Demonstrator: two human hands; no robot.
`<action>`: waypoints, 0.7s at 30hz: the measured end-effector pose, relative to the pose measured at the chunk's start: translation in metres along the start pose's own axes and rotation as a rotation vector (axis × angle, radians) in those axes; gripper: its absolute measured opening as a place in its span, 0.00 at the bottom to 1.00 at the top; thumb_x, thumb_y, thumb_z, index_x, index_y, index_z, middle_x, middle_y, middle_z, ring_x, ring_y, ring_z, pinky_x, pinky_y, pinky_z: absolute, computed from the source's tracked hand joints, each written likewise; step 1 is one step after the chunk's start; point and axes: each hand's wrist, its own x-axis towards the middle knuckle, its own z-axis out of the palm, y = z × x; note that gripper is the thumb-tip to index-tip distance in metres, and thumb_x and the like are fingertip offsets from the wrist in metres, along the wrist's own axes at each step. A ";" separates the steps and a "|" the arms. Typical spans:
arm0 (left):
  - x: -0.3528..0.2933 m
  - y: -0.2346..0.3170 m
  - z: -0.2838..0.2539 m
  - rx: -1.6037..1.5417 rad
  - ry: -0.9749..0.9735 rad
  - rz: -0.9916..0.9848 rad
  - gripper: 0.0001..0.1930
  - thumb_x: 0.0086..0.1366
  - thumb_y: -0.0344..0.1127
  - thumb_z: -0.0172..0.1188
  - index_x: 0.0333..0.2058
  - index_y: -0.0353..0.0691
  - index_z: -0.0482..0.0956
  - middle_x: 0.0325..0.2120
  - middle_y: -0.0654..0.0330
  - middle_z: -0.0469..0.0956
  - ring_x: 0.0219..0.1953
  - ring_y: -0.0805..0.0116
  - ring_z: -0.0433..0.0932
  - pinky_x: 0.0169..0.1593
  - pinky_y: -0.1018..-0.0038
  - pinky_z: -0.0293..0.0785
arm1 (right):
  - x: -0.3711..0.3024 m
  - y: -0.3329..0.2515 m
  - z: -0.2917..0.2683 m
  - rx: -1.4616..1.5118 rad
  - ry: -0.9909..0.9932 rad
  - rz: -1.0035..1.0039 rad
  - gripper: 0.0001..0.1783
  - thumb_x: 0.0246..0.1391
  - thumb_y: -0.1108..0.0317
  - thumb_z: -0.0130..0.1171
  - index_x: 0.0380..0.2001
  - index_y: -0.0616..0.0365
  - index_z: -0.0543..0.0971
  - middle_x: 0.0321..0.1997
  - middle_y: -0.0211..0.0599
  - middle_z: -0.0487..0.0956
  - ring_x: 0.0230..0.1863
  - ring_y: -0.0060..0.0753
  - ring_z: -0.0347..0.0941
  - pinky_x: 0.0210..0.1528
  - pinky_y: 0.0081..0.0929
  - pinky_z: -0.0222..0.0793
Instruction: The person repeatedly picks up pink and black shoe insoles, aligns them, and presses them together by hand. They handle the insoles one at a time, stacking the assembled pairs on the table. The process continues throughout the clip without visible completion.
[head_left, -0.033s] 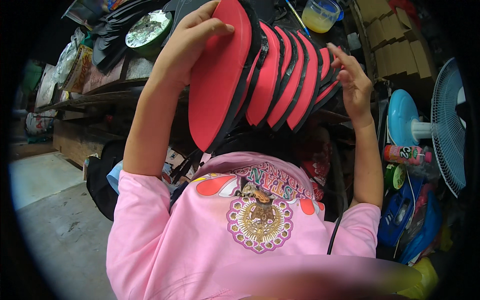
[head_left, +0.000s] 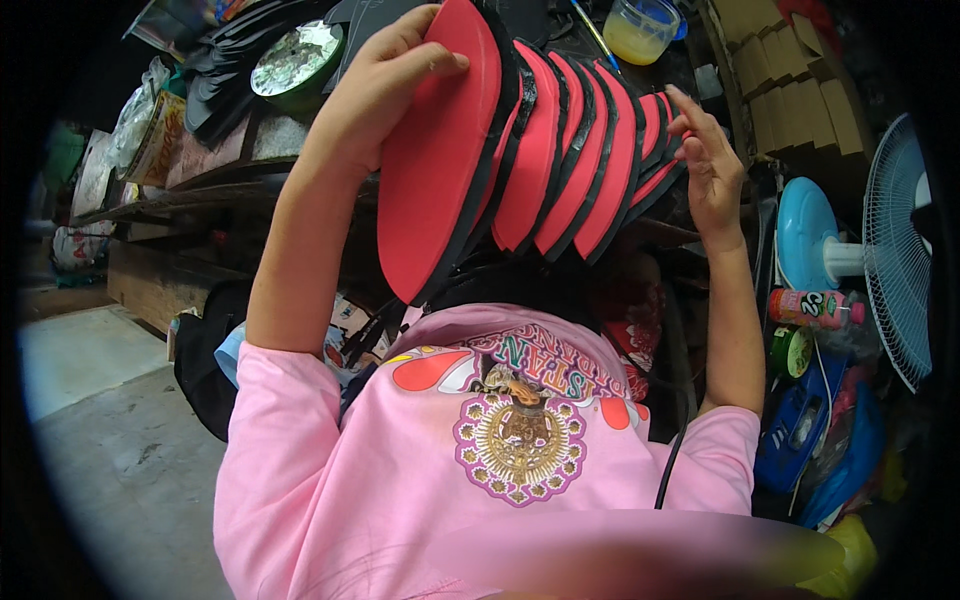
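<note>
Left hand is pinching the large red piece; almost nothing is shifting since the last view
Black-edged red pieces are fanning rightward from that grip; right hand is curling beside their far end; whether gripping, I cannot tell

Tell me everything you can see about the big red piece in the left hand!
The big red piece is long, smooth and sole-shaped, with curved sides and a pointed lower end. It looks like foam, with a dark layer showing along its right edge. It leans, and its top reaches the picture's edge. The left hand grips its upper part, thumb on the red face. Similar red-and-black pieces fan out to its right.
</note>
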 end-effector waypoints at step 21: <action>0.067 -0.045 0.106 0.920 -0.183 0.660 0.29 0.59 0.34 0.68 0.59 0.36 0.70 0.51 0.52 0.77 0.53 0.61 0.75 0.54 0.68 0.73 | -0.021 0.032 0.003 -0.112 0.322 0.211 0.31 0.64 0.61 0.60 0.67 0.53 0.65 0.29 0.29 0.80 0.30 0.24 0.78 0.35 0.25 0.74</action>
